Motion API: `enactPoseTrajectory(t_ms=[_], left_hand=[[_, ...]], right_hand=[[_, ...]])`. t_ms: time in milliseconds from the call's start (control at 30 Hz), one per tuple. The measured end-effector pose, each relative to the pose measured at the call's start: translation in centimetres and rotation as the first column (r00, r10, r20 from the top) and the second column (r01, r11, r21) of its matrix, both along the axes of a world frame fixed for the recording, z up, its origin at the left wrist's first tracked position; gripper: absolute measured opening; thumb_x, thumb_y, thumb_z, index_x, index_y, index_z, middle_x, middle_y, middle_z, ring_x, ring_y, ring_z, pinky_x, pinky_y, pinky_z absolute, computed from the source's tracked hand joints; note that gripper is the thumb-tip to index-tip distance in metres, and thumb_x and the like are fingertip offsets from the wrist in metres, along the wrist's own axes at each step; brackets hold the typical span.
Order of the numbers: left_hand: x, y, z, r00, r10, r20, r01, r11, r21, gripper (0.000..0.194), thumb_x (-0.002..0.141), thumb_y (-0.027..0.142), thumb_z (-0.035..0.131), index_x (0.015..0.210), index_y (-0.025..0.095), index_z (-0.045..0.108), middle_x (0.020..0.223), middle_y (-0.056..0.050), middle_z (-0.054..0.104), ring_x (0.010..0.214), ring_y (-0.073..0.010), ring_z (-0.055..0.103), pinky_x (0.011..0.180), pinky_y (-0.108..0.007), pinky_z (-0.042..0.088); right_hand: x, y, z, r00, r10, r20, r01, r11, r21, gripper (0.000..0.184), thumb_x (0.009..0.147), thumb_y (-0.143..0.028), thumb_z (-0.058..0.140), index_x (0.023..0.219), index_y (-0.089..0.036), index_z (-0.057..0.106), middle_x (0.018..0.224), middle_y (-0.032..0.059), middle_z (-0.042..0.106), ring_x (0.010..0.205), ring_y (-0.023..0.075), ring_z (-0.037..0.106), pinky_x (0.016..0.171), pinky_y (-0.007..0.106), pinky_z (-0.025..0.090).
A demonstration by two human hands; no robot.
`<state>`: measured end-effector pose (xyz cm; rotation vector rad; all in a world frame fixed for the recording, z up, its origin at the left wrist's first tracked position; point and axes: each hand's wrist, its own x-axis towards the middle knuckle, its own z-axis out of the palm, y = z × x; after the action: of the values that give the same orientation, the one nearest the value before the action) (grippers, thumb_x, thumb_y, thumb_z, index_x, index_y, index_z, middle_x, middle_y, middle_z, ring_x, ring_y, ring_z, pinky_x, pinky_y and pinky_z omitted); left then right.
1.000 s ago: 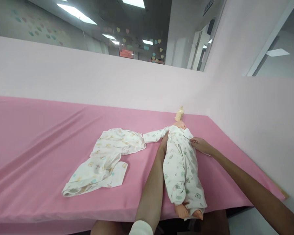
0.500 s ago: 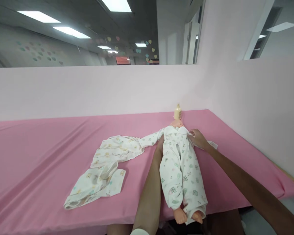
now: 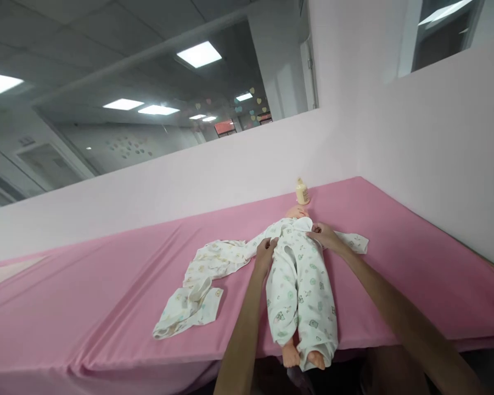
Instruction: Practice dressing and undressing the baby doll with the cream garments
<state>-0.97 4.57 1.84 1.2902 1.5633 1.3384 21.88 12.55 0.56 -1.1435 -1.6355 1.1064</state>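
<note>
A baby doll (image 3: 298, 212) lies on its back, feet toward me, in white printed baby clothes (image 3: 300, 269). Its bare feet stick out of the trouser legs over the table's front edge. My left hand (image 3: 266, 251) is closed at the doll's side, fingertips pinching the clothes near the waist. On the other side my right hand (image 3: 324, 235) pinches the fabric by the chest. Both sleeves spread outward; the right one (image 3: 354, 242) lies flat beyond my right wrist. What exactly is between the fingertips is partly hidden.
More white printed baby clothing (image 3: 218, 258) lies to the left, with a folded piece (image 3: 189, 310) nearer the front. A pale yellow pump bottle (image 3: 302, 192) stands behind the doll's head. Pink cloth (image 3: 127, 285) covers the table, bounded by white walls (image 3: 239, 164) behind and right.
My left hand has come out from beside the doll's upper body to its waist side, now in sight. My right hand still holds the fabric at the chest. The view has tilted.
</note>
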Motion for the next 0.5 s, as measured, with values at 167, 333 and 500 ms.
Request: enactPoseTrajectory(t_ms=[167, 333, 500], left_hand=[[-0.1, 1.5, 0.2, 0.933, 0.083, -0.351, -0.039, 0.991, 0.131, 0.038, 0.081, 0.056, 0.053, 0.085, 0.019, 0.060, 0.074, 0.001, 0.056, 0.069, -0.0148, 0.049, 0.069, -0.027, 0.040], [-1.7, 1.5, -0.9, 0.860, 0.060, -0.507, 0.028, 0.986, 0.163, 0.031, 0.085, 0.047, 0.048, 0.087, 0.019, 0.061, 0.081, -0.002, 0.062, 0.078, -0.0172, 0.053, 0.073, -0.027, 0.040], [-2.3, 1.1, -1.4, 0.922, -0.023, -0.387, 0.066, 0.993, 0.098, 0.022, 0.085, 0.034, 0.046, 0.082, 0.018, 0.059, 0.079, -0.001, 0.061, 0.074, -0.0157, 0.053, 0.068, -0.025, 0.040]], right_hand=[[-0.1, -0.4, -1.1, 0.999, -0.040, -0.034, 0.047, 0.970, 0.240, 0.019, 0.076, -0.038, 0.056, 0.074, -0.019, 0.051, 0.080, 0.0004, 0.058, 0.078, 0.0162, 0.053, 0.074, 0.029, 0.043], [0.3, -1.6, -1.7, 0.991, -0.128, 0.024, 0.119, 0.967, 0.226, 0.044, 0.080, -0.042, 0.058, 0.117, -0.021, 0.050, 0.118, 0.0084, 0.060, 0.108, 0.0251, 0.055, 0.089, 0.037, 0.043], [0.1, -1.8, -1.9, 0.981, -0.178, 0.083, 0.151, 0.955, 0.256, 0.040, 0.085, -0.040, 0.053, 0.118, -0.019, 0.052, 0.125, 0.0109, 0.059, 0.118, 0.0269, 0.052, 0.098, 0.040, 0.039]])
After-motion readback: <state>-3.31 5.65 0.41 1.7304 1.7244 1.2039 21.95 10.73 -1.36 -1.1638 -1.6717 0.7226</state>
